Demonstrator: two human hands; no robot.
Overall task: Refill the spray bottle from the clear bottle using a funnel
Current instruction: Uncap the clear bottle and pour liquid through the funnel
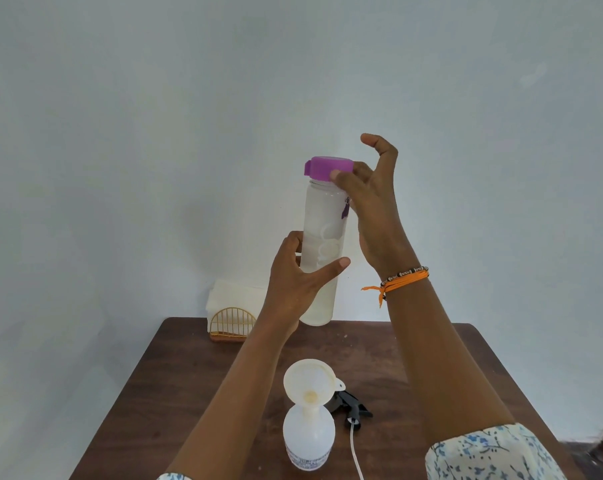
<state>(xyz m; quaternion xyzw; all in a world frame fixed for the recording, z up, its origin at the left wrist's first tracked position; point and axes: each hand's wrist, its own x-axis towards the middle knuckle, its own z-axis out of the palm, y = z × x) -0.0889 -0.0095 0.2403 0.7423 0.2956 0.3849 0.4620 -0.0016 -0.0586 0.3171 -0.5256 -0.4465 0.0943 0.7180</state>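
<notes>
I hold the clear bottle (322, 237) upright in the air above the table's far edge. My left hand (296, 282) is wrapped around its lower half. My right hand (369, 199) has its fingertips on the purple cap (329, 169), with thumb and forefinger raised off it. The cap sits on the bottle's neck. Below, near the front of the table, stands the white spray bottle (308, 436) with a cream funnel (309, 381) seated in its open neck. Its black spray head (350, 407) with a white tube lies on the table just right of it.
The dark wooden table (196, 386) stands against a pale wall. At its back left corner sits a gold wire holder (232, 322) with white napkins.
</notes>
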